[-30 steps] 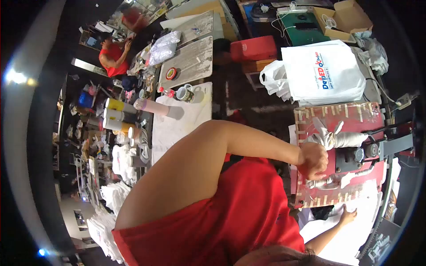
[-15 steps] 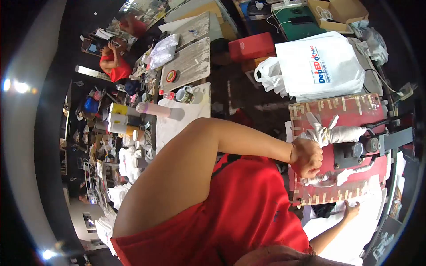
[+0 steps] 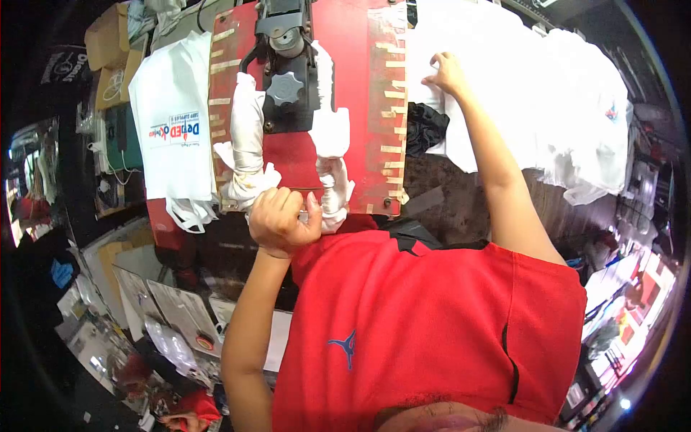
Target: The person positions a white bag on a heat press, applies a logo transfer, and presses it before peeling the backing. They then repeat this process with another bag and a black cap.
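Note:
My left hand point(image 3: 284, 219) is closed around the near end of the press handle, whose two arms are wrapped in white cloth point(image 3: 248, 133). Below the handle lies the press's red plate point(image 3: 360, 79), edged with strips of tape. A silver knob point(image 3: 285, 88) sits on the black mount between the wrapped arms. To the right of the plate, my right hand point(image 3: 451, 74) rests on white fabric point(image 3: 497, 43), thumb and forefinger apart. Black cloth point(image 3: 426, 129) lies between that hand and the plate's taped edge.
White printed bags point(image 3: 176, 122) lie left of the press. Further left are an open cardboard box point(image 3: 111, 54) and a green surface point(image 3: 124, 137). More white fabric point(image 3: 583, 108) hangs over the right side. A person in red point(image 3: 198, 410) is at the lower left.
The view has turned strongly, bringing the press to the top centre. My left hand is still closed on the wrapped handle, and my right hand is still at the white fabric.

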A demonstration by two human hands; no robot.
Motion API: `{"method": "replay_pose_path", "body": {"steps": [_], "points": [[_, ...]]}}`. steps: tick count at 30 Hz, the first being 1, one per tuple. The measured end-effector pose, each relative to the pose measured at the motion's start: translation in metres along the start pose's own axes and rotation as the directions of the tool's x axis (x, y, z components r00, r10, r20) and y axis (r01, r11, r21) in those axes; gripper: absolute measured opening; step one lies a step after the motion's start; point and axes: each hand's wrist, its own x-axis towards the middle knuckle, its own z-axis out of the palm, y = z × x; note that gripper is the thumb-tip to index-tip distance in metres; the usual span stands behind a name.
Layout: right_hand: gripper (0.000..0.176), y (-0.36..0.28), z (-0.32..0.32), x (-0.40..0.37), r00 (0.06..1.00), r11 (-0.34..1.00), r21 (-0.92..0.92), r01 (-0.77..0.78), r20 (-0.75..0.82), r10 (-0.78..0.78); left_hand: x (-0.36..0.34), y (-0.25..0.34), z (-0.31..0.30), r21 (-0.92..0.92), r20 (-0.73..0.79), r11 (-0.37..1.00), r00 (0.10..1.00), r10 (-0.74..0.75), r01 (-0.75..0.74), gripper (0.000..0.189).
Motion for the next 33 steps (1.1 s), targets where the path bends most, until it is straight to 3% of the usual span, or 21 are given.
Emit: {"method": "replay_pose_path", "body": {"steps": [3,9,11,15,17,18,19,21,23,24,25,26,27,28,30,31,33], "points": [[0.063,0.003,0.005,0.004,0.999,1.000,-0.002,-0.001,0.035,0.001,-0.001,0.000,0.001,-0.006,0.013,1.000,1.000,0.004,-0.004,0.034],[0.062,0.006,0.013,0.008,0.987,0.998,0.029,0.055,-0.151,-0.050,-0.002,0.000,-0.001,0.029,0.053,1.000,0.999,0.008,-0.010,0.031],[0.062,0.000,0.003,0.014,1.000,0.993,-0.114,-0.020,0.014,0.022,-0.001,-0.001,0.000,0.034,0.044,0.999,0.999,0.006,-0.007,0.031],[0.060,-0.005,-0.003,0.019,0.996,0.990,-0.140,-0.015,0.088,0.028,0.000,0.000,-0.001,0.011,0.039,1.000,0.999,0.006,-0.007,0.033],[0.061,0.011,0.004,0.026,0.989,0.994,0.078,-0.075,0.131,0.065,0.001,-0.001,0.000,-0.008,0.019,1.000,1.000,0.019,-0.018,0.034],[0.068,0.013,0.002,0.019,1.000,0.999,0.050,-0.012,0.026,0.011,0.001,-0.002,0.002,-0.007,0.014,1.000,1.000,0.024,-0.024,0.034],[0.068,0.012,-0.004,0.011,0.999,0.999,0.052,-0.017,0.035,0.015,-0.001,-0.002,0.002,-0.009,0.011,1.000,1.000,0.026,-0.026,0.034],[0.072,0.011,-0.026,-0.003,0.992,0.965,0.241,-0.105,-0.042,0.118,-0.001,-0.004,0.002,-0.012,0.036,1.000,0.999,0.028,-0.028,0.032],[0.078,0.008,-0.051,-0.020,0.984,0.939,0.331,-0.090,-0.117,0.135,-0.003,-0.008,0.006,-0.014,0.035,0.998,0.998,0.061,-0.060,0.030],[0.064,0.002,-0.064,-0.028,0.979,0.926,0.370,-0.082,-0.145,0.145,-0.005,-0.010,0.008,-0.016,0.020,0.997,0.997,0.071,-0.071,0.027],[0.064,-0.005,-0.074,-0.037,0.981,0.926,0.368,-0.079,-0.138,0.139,-0.006,-0.009,0.008,-0.010,0.022,0.997,0.997,0.070,-0.070,0.027],[0.058,-0.013,-0.082,-0.044,0.965,0.722,0.692,0.007,-0.195,0.178,-0.006,-0.009,0.007,-0.017,0.000,0.997,0.997,0.075,-0.075,0.027],[0.055,-0.021,-0.089,-0.047,0.946,0.409,0.905,0.118,-0.228,0.231,-0.006,-0.008,0.005,-0.018,-0.023,0.997,0.997,0.078,-0.079,0.027],[0.055,-0.024,-0.098,-0.048,0.949,0.405,0.905,0.128,-0.230,0.215,-0.006,-0.006,0.003,-0.006,-0.057,0.997,0.995,0.079,-0.079,0.028],[0.081,-0.027,-0.121,-0.055,0.942,0.599,0.786,0.154,-0.299,0.150,-0.008,-0.004,-0.001,-0.014,-0.109,0.994,0.989,0.103,-0.105,0.030],[0.076,-0.058,-0.146,-0.067,0.928,0.706,0.706,0.053,-0.296,0.227,-0.009,-0.005,-0.003,-0.028,-0.135,0.992,0.984,0.120,-0.125,0.031],[0.075,-0.066,-0.161,-0.076,0.915,0.732,0.668,0.135,-0.367,0.167,-0.010,-0.006,-0.008,-0.045,-0.180,0.986,0.972,0.151,-0.161,0.031]]}}
